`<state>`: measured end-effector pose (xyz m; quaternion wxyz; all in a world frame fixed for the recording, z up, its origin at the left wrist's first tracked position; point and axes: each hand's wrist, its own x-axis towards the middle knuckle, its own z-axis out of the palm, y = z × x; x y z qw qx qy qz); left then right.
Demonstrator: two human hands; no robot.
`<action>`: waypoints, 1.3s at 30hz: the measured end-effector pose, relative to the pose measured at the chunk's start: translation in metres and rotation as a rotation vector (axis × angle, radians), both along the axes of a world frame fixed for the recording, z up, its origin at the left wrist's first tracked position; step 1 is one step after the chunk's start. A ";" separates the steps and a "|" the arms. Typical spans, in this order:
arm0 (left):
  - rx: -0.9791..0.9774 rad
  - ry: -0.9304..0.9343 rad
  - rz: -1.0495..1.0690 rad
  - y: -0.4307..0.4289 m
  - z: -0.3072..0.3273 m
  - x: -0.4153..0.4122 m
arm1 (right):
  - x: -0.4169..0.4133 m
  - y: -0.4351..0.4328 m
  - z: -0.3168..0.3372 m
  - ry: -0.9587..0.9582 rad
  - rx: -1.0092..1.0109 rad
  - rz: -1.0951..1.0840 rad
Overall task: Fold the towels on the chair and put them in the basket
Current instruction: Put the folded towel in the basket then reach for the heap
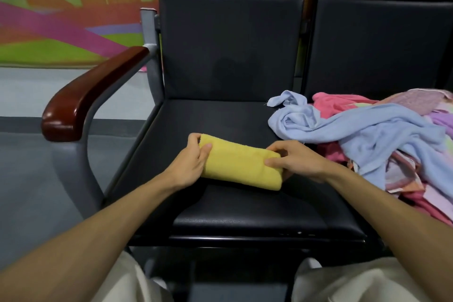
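A yellow towel [239,165], folded into a thick oblong, lies on the black seat of the chair [220,117]. My left hand [193,159] grips its left end, thumb on top and fingers round the far edge. At the towel's right end my right hand [294,160] grips it, thumb on top and fingers curled underneath. A loose pile of unfolded towels [382,135], light blue on top of pink and patterned ones, covers the neighbouring seat to the right. No basket is in view.
A dark red wooden armrest [88,95] on a grey metal frame stands to the left of the seat. Grey floor and a colourful wall panel [61,19] lie beyond it. My knees in light trousers [355,282] are at the bottom edge.
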<state>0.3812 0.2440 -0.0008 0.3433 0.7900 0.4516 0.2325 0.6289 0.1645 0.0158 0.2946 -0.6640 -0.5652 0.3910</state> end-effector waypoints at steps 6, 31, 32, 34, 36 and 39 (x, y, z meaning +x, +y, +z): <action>-0.052 0.240 0.238 0.034 -0.007 0.028 | 0.007 0.030 -0.009 -0.111 -0.103 -0.091; -0.284 -0.409 -0.004 -0.024 0.052 -0.022 | -0.017 -0.007 0.025 -0.265 -0.119 0.442; -0.243 -0.408 0.035 -0.025 0.056 -0.032 | -0.028 -0.008 0.031 -0.297 -0.067 0.432; -0.134 -0.371 0.124 -0.025 0.064 -0.053 | -0.054 -0.006 0.041 -0.337 0.023 0.437; -0.009 -0.319 0.203 -0.026 0.078 -0.079 | -0.083 -0.002 0.054 -0.397 0.102 0.455; 0.178 -0.107 0.300 -0.036 0.097 -0.131 | -0.134 0.003 0.075 -0.434 0.168 0.501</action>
